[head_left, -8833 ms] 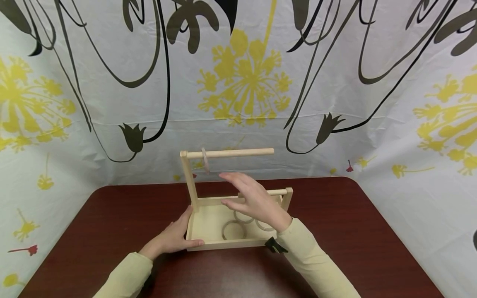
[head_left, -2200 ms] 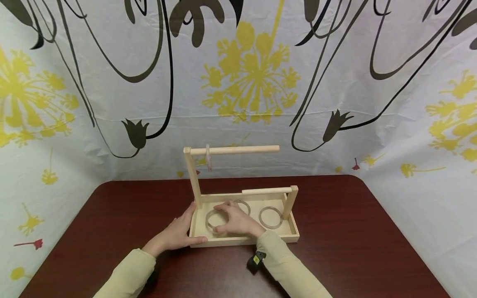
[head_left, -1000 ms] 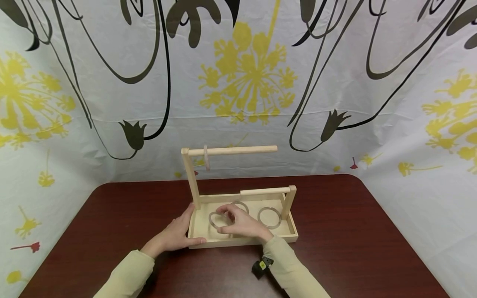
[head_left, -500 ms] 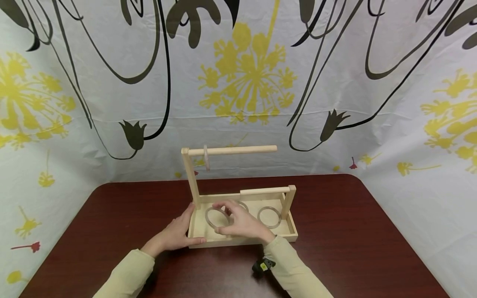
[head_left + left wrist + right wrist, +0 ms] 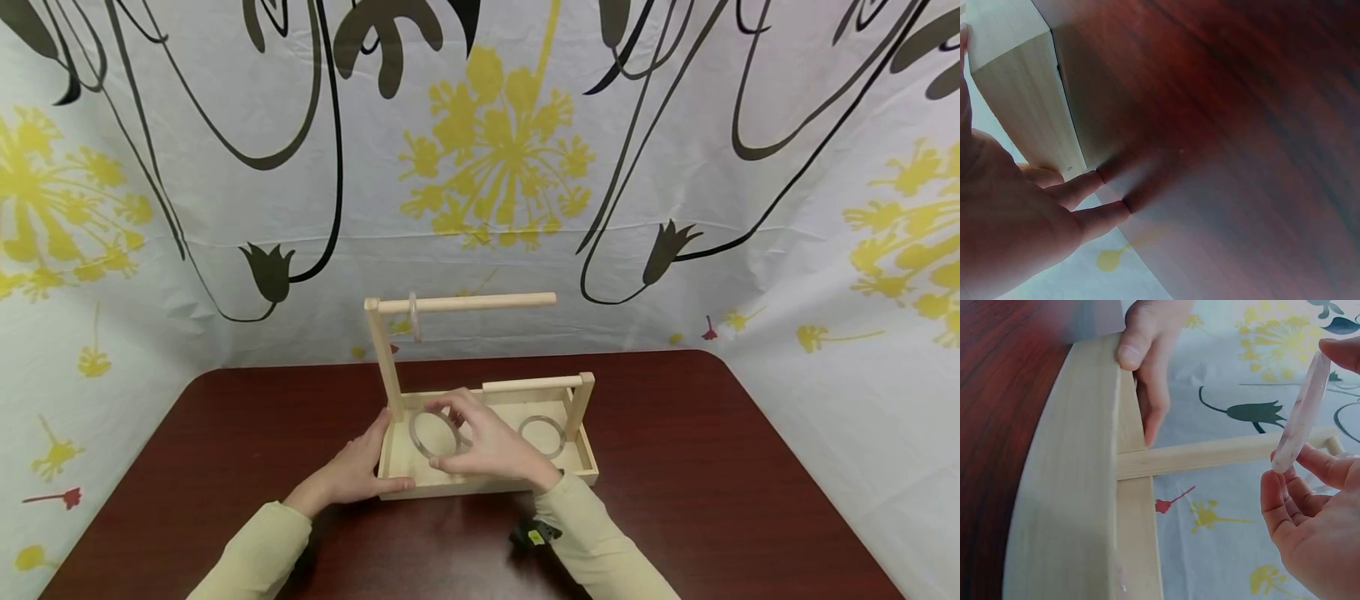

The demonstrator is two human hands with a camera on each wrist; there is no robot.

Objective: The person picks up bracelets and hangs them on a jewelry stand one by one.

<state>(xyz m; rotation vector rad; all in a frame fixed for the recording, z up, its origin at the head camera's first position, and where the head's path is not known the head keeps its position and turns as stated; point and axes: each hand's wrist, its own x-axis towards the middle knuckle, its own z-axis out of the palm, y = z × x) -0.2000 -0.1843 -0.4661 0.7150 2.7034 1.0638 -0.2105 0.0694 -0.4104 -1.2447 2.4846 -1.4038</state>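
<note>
My right hand point(image 5: 491, 442) pinches a pale translucent bangle point(image 5: 1304, 415) between thumb and fingertips, above the left part of a wooden bangle stand's tray point(image 5: 487, 486). In the right wrist view the bangle shows edge-on. With the thumb over the front rim and fingers along the left end, my left hand point(image 5: 352, 467) holds the tray. Another bangle point(image 5: 415, 325) hangs near the post end of the stand's upper bar point(image 5: 487, 302). A further bangle point(image 5: 542, 418) lies at the tray's right. Behind my right hand, one more is mostly hidden.
The stand's shorter, lower bar point(image 5: 532, 384) extends leftward from a short post point(image 5: 580, 408) at the right. A tall post point(image 5: 384, 362) carries the upper bar, whose right end is free. Dark red tabletop point(image 5: 675, 467) surrounds the stand; a patterned cloth point(image 5: 510, 192) hangs behind.
At first the right hand hovered over the tray holding nothing. It then took hold of a bangle at the tray's left and has raised it slightly. The left hand stays on the tray.
</note>
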